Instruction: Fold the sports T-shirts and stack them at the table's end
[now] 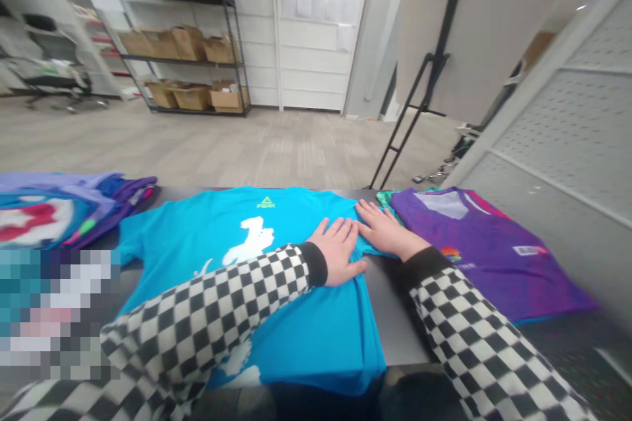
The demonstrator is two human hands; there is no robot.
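A bright blue T-shirt [192, 230] with a white print and a small yellow-green logo lies spread on the dark table [395, 316]. Flat on its right side, near the base of the sleeve, rests my left hand [338, 250], fingers stretched out. My right hand [382, 229] presses on the right sleeve, fingers extended, just beyond the left hand. Neither hand grips anything. Part of the shirt's print is hidden under my left forearm in its checkered sleeve.
To the right lies a folded purple shirt [494, 256], with green cloth [384, 198] showing behind it. A pile of colourful garments [83, 210] sits at the left. Beyond the table stand a shelf rack with cardboard boxes [190, 97], a black stand [409, 105] and a grey partition [557, 145].
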